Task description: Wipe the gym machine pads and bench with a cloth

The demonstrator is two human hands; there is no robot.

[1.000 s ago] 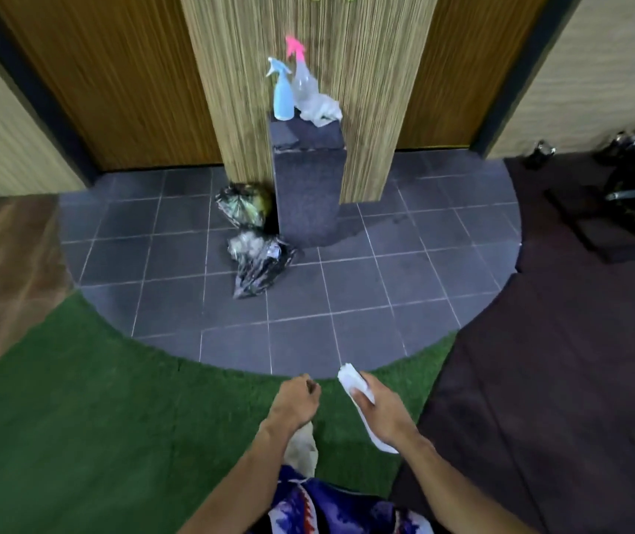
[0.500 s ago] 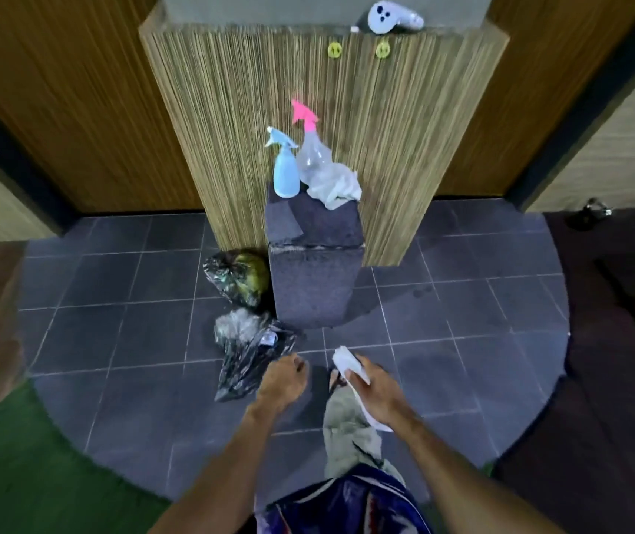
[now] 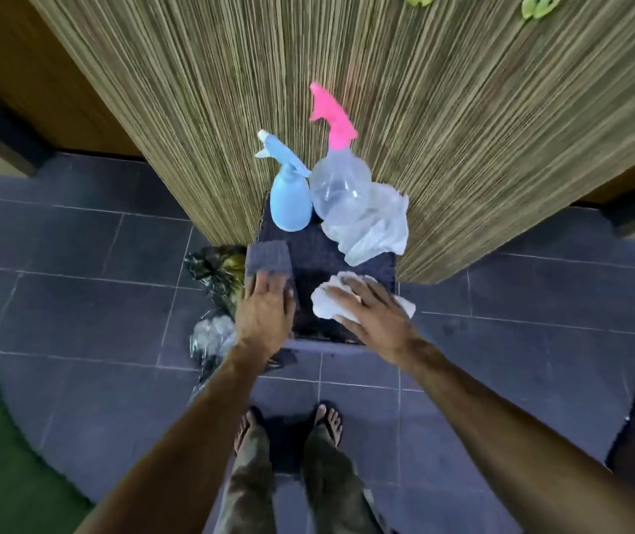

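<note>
I stand in front of a dark carpeted pedestal [image 3: 323, 252]. A crumpled white cloth [image 3: 323, 302] lies at the near right of its top, and my right hand [image 3: 377, 317] presses down on it with fingers spread. My left hand [image 3: 265, 310] rests flat on a lighter grey patch [image 3: 267, 256] at the pedestal's left edge and holds nothing. No gym machine pad or bench is in view.
At the back of the pedestal stand a blue spray bottle [image 3: 290, 198] and a clear spray bottle with a pink trigger [image 3: 341, 186], beside a pale crumpled rag [image 3: 381, 229]. Black plastic bags [image 3: 215, 267] lie on the tiles at left. A striped pillar [image 3: 423, 109] rises behind. Green turf [image 3: 0, 475] is at lower left.
I have walked up to the pedestal. Both hands moved forward from in front of my body onto its top, the right one bringing the white cloth down onto it.
</note>
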